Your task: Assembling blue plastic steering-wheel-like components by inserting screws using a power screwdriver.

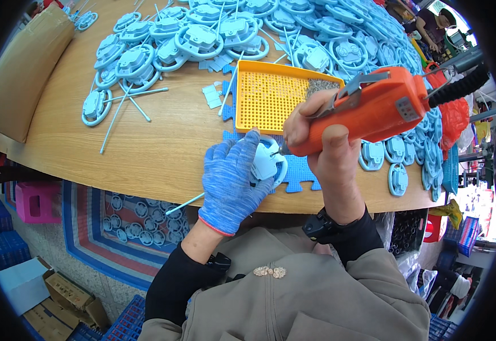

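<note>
My left hand (230, 181), in a blue knitted glove, grips a light-blue plastic toy steering wheel (265, 163) near the table's front edge. A thin light-blue rod (184, 204) sticks out to the left past my wrist. My bare right hand (334, 162) is wrapped round an orange electric screwdriver (367, 111). Its bit points down and left at the wheel's middle; whether it touches a screw I cannot make out. Beneath the wheel lies a blue foam mat (301, 175). Just beyond stands a yellow perforated tray (248, 127) with small screws (322, 86) in its right end.
Light-blue steering wheels (199, 41) are heaped across the table's far side and down its right. Thin rods (117, 122) lie at left. A cardboard sheet (29, 74) stands on the left edge. A striped bag (83, 227) of round parts and a pink stool (36, 202) are below.
</note>
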`<state>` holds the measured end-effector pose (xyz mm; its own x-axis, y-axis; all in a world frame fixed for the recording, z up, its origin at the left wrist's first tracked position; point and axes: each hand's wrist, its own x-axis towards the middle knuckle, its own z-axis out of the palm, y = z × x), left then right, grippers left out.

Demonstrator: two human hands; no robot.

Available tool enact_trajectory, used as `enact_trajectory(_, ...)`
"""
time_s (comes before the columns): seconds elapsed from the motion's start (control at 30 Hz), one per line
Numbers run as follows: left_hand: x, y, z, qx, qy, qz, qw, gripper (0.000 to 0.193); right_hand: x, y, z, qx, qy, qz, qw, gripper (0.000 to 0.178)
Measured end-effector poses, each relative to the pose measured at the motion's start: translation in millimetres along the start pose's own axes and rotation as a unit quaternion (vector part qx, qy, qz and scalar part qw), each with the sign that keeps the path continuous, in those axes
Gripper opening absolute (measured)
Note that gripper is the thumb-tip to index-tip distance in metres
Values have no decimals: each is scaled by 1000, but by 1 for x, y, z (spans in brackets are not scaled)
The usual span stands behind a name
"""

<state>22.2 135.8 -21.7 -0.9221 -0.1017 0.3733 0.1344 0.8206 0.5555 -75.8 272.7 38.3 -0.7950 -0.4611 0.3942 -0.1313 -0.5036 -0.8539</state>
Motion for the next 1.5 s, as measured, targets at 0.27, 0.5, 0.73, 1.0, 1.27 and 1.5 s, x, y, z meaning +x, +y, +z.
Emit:
enact_trajectory(0.27,3,-2,-5,-37,56,6,998,65,-6,0,15,-34,41,-3,999,51)
enact_trajectory(0.5,3,11,-19,-28,-14,-37,999,62,-4,-8,21,-60,3,23,998,45)
enact_trajectory(0.73,4,16,-23,-6,-21,-47,999,62,-2,2,15,5,15,47,999,46)
enact_trajectory(1.0,-67,-2,-92,-10,-27,-113,993,67,-4,-40,-10,-70,-3,-43,997,60)
enact_trajectory(1.27,-68,-108,-165,165,81,-16,983,87,-2,-35,-41,-109,64,-56,990,65)
enact_trajectory(1.5,144,-275,-209,124,37,-88,988,82,-5,-54,-53,-50,80,-31,995,59)
